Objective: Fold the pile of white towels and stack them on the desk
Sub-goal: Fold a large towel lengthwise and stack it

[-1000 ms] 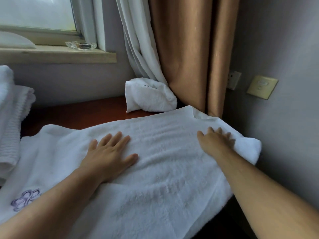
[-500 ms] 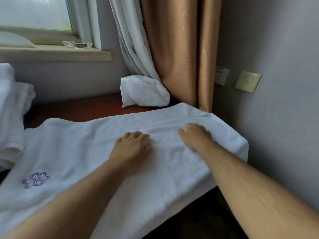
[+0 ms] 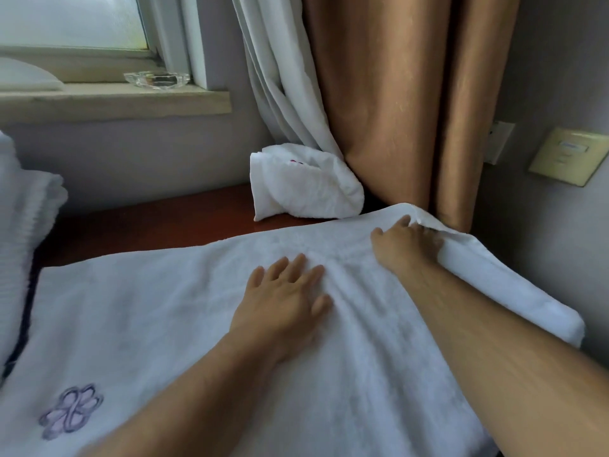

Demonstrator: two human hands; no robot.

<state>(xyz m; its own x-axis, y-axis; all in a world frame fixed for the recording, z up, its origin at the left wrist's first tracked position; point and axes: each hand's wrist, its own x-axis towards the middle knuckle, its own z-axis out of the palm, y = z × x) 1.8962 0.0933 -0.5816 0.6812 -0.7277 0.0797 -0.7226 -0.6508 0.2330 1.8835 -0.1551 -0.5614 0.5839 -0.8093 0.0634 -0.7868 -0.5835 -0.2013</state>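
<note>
A large white towel (image 3: 164,318) with a purple flower emblem (image 3: 71,411) lies spread over the red-brown desk (image 3: 148,222) and hangs over its near edge. My left hand (image 3: 283,301) rests flat on the towel's middle, fingers spread. My right hand (image 3: 407,240) is at the towel's far right corner, and its fingers curl under the raised edge and hold it. A small rolled white towel (image 3: 303,184) sits at the back of the desk against the curtains.
A stack of white towels (image 3: 23,225) stands at the left edge. White and tan curtains (image 3: 379,103) hang behind the desk. A glass ashtray (image 3: 156,80) sits on the window sill. The right wall, with a switch plate (image 3: 566,156), is close by.
My right hand has slid from the towel's middle to its far right corner and taken hold of the edge. My left hand has opened flat on the towel.
</note>
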